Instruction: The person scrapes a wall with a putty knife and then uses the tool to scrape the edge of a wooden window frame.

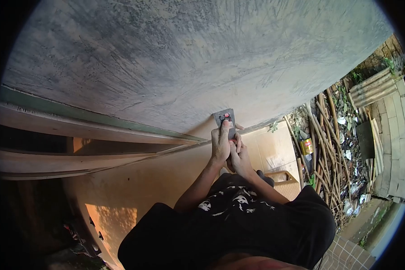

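Observation:
Both my hands are closed on a hand sander (231,113), a flat grey rectangular block with a black and red handle. Its face lies against or very close to the grey, streaked wall (166,67) in front of me. My left hand (219,146) grips the handle from the left, with the thumb stretched along the top. From the right, my right hand (241,155) closes round the lower end, its fingers bent near a red part of the tool. The hands partly hide the handle.
A green-edged ledge or frame (99,121) runs along the wall to the left. Below is a tan tiled floor (157,184), with a beige plastic basket (285,180) by my right arm. Bamboo poles (321,139), litter and a yellow can (306,146) lie beyond the floor's right edge.

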### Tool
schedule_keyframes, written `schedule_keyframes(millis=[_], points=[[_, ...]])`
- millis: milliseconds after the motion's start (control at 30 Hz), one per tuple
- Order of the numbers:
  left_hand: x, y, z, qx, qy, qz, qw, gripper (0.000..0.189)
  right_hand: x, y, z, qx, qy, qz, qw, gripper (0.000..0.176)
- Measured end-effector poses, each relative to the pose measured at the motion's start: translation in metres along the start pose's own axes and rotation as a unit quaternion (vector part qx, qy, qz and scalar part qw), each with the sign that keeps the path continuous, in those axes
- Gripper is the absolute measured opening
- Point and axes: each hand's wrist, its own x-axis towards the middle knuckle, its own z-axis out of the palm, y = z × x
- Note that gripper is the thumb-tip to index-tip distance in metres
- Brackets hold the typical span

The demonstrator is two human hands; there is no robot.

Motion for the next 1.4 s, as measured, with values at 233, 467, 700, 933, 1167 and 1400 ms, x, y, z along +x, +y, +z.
schedule_keyframes(millis=[233,467,700,933,1167,1400], points=[[0.001,-0.007,0.002,0.001,0.009,-0.003,1.000,0.062,-0.003,0.002,-0.008,0.010,-0.015,0.058,0.998,0.037],[-0.002,-0.010,0.006,-0.022,0.022,-0.015,0.999,0.061,-0.005,-0.005,-0.015,-0.040,-0.026,0.079,0.996,0.035],[-0.002,-0.015,0.005,-0.034,0.034,-0.018,0.999,0.062,-0.005,0.004,-0.015,-0.044,-0.022,0.047,0.998,0.039],[-0.005,-0.005,-0.003,-0.028,0.009,-0.041,0.999,0.060,-0.012,-0.001,0.000,0.017,0.002,0.056,0.998,0.038],[-0.005,-0.003,-0.003,-0.015,0.006,-0.063,0.998,0.060,-0.012,-0.006,-0.001,0.056,-0.025,0.141,0.988,0.037],[-0.012,-0.024,0.001,-0.082,0.057,0.003,0.995,0.056,-0.006,-0.007,-0.007,0.104,-0.082,0.167,0.977,0.042]])
